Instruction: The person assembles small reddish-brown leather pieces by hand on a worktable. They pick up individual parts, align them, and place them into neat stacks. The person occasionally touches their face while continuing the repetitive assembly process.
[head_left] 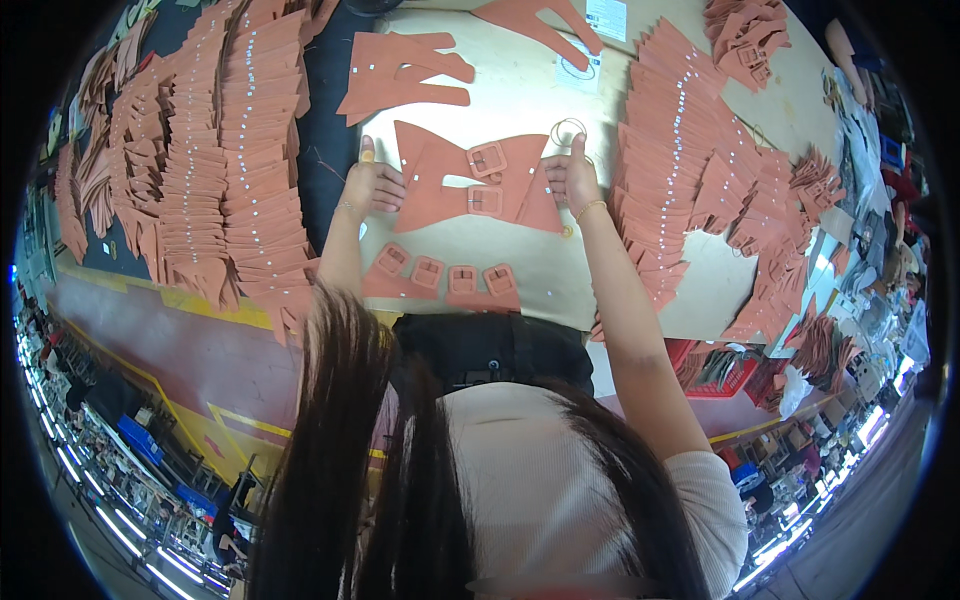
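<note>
Between my two hands lies an orange-brown belt piece (425, 185) with flared ends, made of flat cut panels. Two covered square buckles, an upper buckle (487, 159) and a lower buckle (485, 201), join it near its middle. My left hand (374, 186) has its fingers curled at the left edge, thumb pointing up. At the right edge, my right hand (574, 180) grips in the same way; its fingertips are partly hidden. Closer to my body rests another orange-brown piece (410, 288) with several buckles along it.
Long overlapping rows of orange-brown pieces (255, 130) cover the left side of the table; another stack (660, 150) stands at the right. Forked panels (400, 70) lie beyond my hands, near paper sheets (580, 70). A red crate (725, 378) is below the table's right side.
</note>
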